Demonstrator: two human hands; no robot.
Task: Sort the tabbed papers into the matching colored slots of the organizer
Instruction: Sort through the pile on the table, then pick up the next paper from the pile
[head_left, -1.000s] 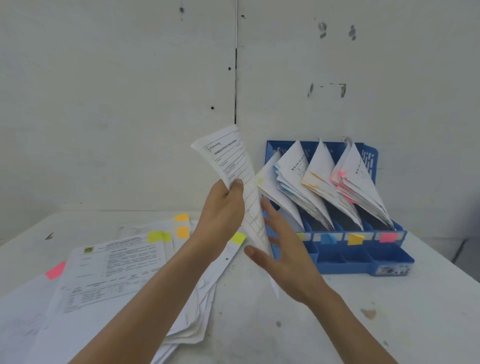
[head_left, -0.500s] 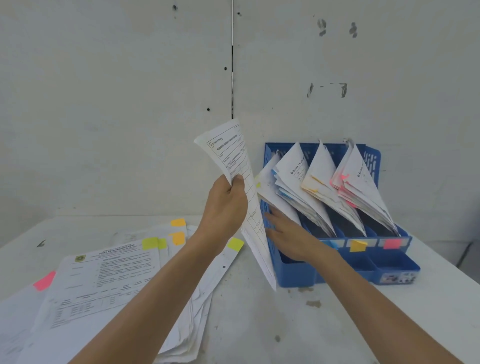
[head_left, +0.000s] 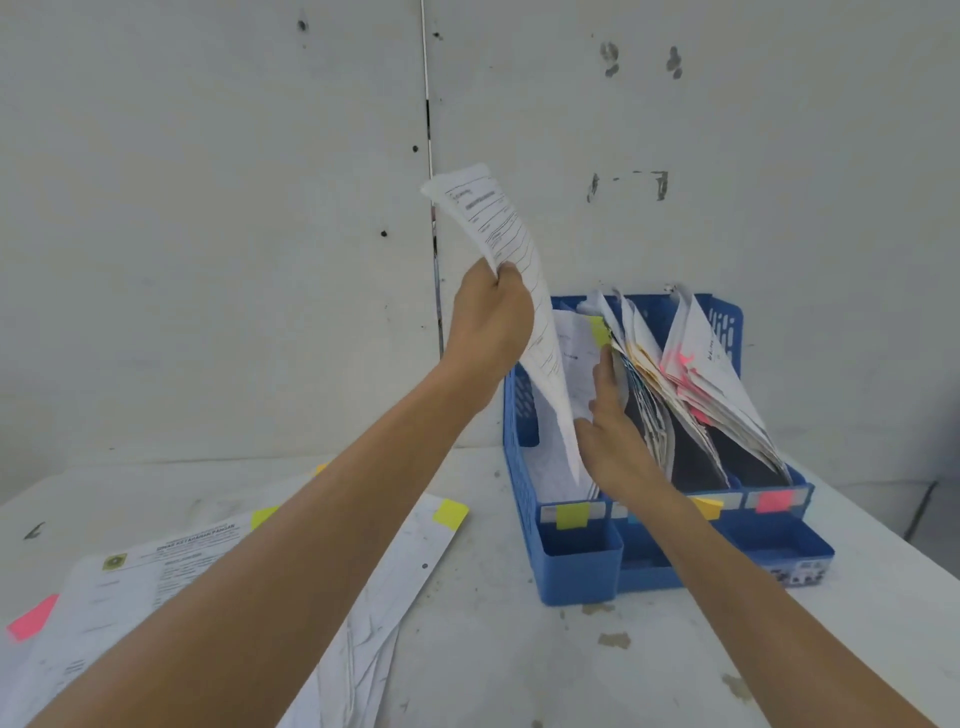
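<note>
I am wearing the only camera on my head; it is looking forward and a little down, along both forearms. My left hand (head_left: 488, 322) with its raised sheet (head_left: 504, 234) is sitting mid-frame, close up. The view is taking in the blue organizer (head_left: 576, 571) right of centre, the table (head_left: 493, 649) below, the white wall (head_left: 208, 208) behind.

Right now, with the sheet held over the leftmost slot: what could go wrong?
1. The left hand grips the sheet high up only; its free lower edge may buckle or snag on papers already in the yellow-labelled slot.
2. The right hand pushes the leaning stacks aside; if it lets go, they may flop back over that slot.
3. The sheet's tab is not visible, so the colour match is unchecked.
</note>
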